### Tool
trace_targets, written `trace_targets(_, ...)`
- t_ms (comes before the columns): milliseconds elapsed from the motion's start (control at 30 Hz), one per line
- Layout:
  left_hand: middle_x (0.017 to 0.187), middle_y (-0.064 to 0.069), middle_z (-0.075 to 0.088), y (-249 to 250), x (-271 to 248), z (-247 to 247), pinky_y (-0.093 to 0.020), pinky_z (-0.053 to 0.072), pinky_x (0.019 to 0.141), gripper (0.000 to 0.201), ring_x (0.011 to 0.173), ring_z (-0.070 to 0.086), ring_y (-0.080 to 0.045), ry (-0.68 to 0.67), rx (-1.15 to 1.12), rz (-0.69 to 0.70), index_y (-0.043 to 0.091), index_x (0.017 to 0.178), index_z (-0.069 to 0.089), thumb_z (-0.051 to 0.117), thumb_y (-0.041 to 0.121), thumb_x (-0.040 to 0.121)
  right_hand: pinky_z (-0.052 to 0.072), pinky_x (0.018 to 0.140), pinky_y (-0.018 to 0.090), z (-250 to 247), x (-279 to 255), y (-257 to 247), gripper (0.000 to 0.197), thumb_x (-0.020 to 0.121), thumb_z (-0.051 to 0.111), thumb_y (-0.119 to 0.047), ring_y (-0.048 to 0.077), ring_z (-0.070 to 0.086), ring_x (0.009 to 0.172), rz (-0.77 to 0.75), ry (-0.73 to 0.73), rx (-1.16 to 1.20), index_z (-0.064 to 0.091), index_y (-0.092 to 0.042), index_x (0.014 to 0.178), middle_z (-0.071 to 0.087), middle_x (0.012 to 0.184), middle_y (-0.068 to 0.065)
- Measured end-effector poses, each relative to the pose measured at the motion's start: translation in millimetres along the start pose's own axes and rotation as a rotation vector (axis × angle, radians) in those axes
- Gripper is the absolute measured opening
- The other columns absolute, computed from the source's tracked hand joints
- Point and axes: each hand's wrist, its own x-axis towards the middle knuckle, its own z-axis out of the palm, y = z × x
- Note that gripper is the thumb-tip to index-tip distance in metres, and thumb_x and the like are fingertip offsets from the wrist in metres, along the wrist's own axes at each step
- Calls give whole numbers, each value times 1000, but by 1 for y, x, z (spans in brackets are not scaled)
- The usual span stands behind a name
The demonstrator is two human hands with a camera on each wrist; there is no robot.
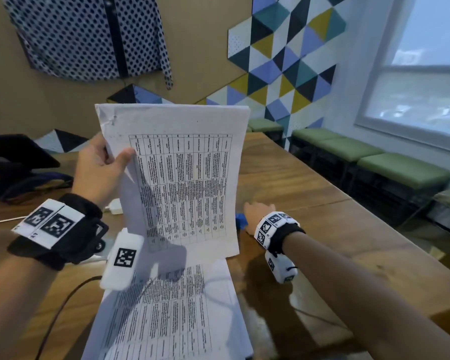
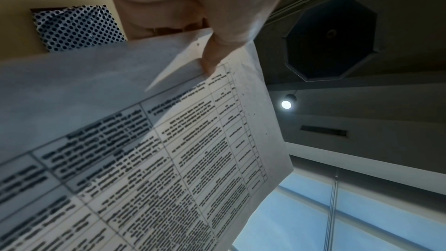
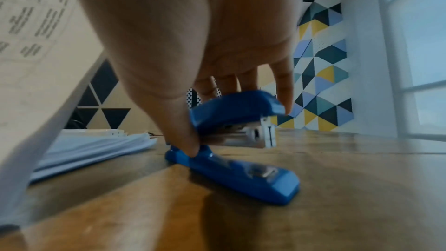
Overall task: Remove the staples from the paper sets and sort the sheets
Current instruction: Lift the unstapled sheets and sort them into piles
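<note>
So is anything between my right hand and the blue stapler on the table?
Nothing visible. The right hand is already on the blue stapler: the thumb touches its rear hinge end and the fingers lie over its top. The paper set, held up by the left hand, stands beside it, not between them.

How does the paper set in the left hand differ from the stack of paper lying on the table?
The paper set is held up nearly upright, pinched by the left hand at its left edge; the stack lies flat on the table. The held set faces the camera with its whole page in view; the stack is partly hidden behind it and cut off by the picture's lower edge. The held set has a creased top-left corner. Both are white sheets printed with tables of dense text.
</note>
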Motion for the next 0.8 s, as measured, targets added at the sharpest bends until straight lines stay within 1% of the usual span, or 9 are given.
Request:
trace_targets(100,117,-2,58,1,1,0,-27,45,91,34,108,56,-17,-4,3,5,4,124,51,51,0,91,46,65,36,9,2,2,34,85,57,-22,27,57,78,-35,-18,114,43,-9,113,59,90,7)
trace_targets(267,121,-7,60,0,2,-5,-40,45,93,29,109,57,-23,13,0,0,8,122,54,49,7,94,43,61,33,-11,-7,0,31,86,55,-20,25,56,71,-54,51,352,27,-13,99,53,79,5)
trace_targets(367,120,-10,61,3,1,-6,-39,45,91,26,107,57,-23,32,-34,-15,7,119,55,47,6,94,40,63,31,-53,-22,-1,31,87,56,-25,26,53,72,-107,278,554,32,-9,100,53,84,6)
trace_targets(467,120,-8,61,5,-1,-6,-41,46,95,25,110,58,-23,28,-84,-39,11,117,55,46,6,94,34,67,29,-103,-39,-2,27,85,58,-20,25,51,82,-128,625,711,46,-4,103,50,91,6)
trace_targets(533,118,-8,62,7,-3,-6,-39,47,94,24,110,59,-23,21,-128,-62,16,115,54,46,6,94,34,64,23,-133,-53,-5,16,86,59,-15,21,47,80,-163,881,851,48,-9,95,48,90,5)
trace_targets(600,116,-8,63,9,-5,-5,-37,48,91,23,109,60,-23,26,-164,-81,15,114,54,46,7,94,33,60,8,-157,-67,-13,18,87,59,-18,15,44,74,-283,1121,987,45,-14,97,47,87,2)
trace_targets(667,117,-11,63,12,-8,-5,-41,48,93,25,109,60,-25,27,-190,-89,10,117,54,46,7,94,35,62,6,-175,-81,-27,24,88,56,-26,2,44,71,-451,1274,1083,39,-19,103,44,87,-8)
trace_targets(733,117,-12,64,15,-9,-5,-42,48,93,27,108,60,-25,21,-207,-84,7,119,54,46,7,94,41,63,10,-185,-94,-44,27,88,55,-29,0,47,70,-630,1294,1169,33,-27,103,44,88,-11)
trace_targets(800,109,-7,66,17,-12,-5,-36,52,88,21,103,63,-22,9,-212,-63,13,111,56,45,7,94,46,61,15,-190,-102,-64,31,89,57,-25,10,49,70,-819,1234,1229,29,-28,102,46,90,0)
